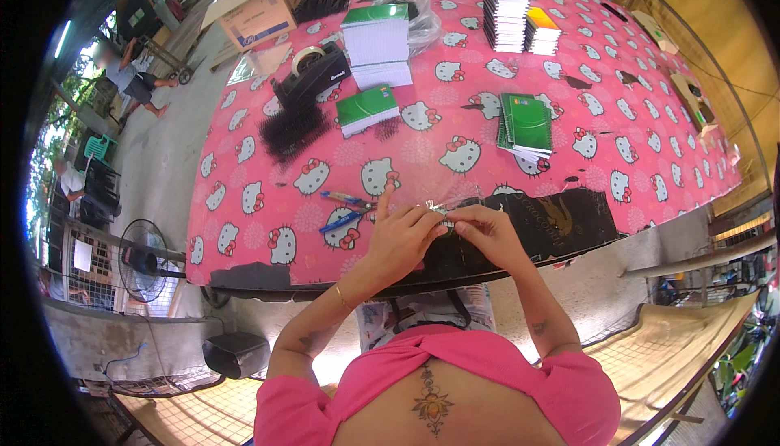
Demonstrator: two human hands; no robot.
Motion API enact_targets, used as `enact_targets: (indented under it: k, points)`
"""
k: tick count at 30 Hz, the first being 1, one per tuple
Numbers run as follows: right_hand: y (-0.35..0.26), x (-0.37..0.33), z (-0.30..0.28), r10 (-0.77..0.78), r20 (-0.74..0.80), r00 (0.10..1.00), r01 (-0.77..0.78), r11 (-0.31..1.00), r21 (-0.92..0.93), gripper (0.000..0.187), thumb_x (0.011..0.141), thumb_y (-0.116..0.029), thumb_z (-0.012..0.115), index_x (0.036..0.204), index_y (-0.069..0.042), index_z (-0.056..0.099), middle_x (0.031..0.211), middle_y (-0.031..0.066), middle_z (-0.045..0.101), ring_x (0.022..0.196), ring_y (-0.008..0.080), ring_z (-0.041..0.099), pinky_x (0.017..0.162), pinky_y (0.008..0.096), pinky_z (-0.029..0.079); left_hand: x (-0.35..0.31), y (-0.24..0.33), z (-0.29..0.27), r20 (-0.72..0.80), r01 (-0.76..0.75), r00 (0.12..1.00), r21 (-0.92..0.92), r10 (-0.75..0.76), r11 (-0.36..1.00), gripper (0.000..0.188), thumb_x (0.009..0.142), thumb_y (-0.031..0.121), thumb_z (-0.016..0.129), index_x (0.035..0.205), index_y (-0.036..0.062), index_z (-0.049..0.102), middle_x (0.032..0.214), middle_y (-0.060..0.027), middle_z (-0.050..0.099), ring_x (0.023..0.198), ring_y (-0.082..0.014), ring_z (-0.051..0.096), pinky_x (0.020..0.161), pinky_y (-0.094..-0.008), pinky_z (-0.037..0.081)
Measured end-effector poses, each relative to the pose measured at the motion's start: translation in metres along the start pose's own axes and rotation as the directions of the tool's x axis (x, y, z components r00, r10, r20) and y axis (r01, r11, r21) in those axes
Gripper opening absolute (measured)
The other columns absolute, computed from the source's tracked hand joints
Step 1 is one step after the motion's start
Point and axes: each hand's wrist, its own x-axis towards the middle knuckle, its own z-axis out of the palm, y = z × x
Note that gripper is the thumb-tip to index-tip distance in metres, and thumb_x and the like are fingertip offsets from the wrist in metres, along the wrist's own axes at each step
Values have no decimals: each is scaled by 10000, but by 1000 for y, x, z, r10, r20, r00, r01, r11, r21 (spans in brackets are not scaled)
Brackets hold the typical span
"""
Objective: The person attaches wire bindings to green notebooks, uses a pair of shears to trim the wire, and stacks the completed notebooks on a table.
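Observation:
Close together at the near edge of the table, my left hand (402,239) and my right hand (487,235) pinch a small whitish-green thing (437,209) between their fingertips. It is mostly covered by the fingers, so its kind cannot be told. My left index finger points forward, apart from the other fingers. Blue-handled pliers (344,220) lie on the table just left of my left hand. Farther off to the right rest several green spiral notebooks (526,121). A short stack of green-covered paper pads (367,111) lies ahead to the left.
Black binding coils (292,133) lie beside a black tape dispenser (317,76). Behind stand a tall green-topped pad stack (376,48), spiral-bound stacks (508,7) and a cardboard box (264,11). A torn pink patterned cover (455,153) lies over the table. A fan (145,261) stands left.

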Motion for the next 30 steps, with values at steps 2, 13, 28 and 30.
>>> enact_targets:
  k: [2,13,28,30]
  points:
    - [-6,9,-10,60,65,996,-51,989,-138,191,914,-65,710,1095,-7,729,956,50,697,858,90,632,763,249,524,-1,0,1,-23,-15,1000,-13,15,1000,181,888,262,711,1009,132,678,899,-3,672,875,-198,650,1152,-549,260]
    - [-30,33,-16,-105,329,939,217,920,-327,113,818,-62,730,885,-1,663,818,68,670,737,145,651,666,292,527,-3,-2,-4,5,-46,999,-69,47,997,251,904,261,686,1061,68,650,935,-68,636,888,-263,617,830,-412,441]
    - [11,7,12,-164,29,986,165,985,-43,277,932,-37,644,1209,-53,658,1006,129,692,935,106,662,750,287,530,-9,-3,-7,35,-65,997,-93,68,994,418,816,123,710,1209,33,604,1114,-133,633,1040,-317,589,922,-424,438]
    - [18,3,9,31,114,993,-1,969,-247,344,936,34,623,1273,-34,633,1139,74,689,1042,102,633,916,291,517,-9,-15,-10,-46,-25,999,-143,19,989,441,830,151,720,1237,36,595,1169,-147,623,1102,-336,574,972,-436,424]
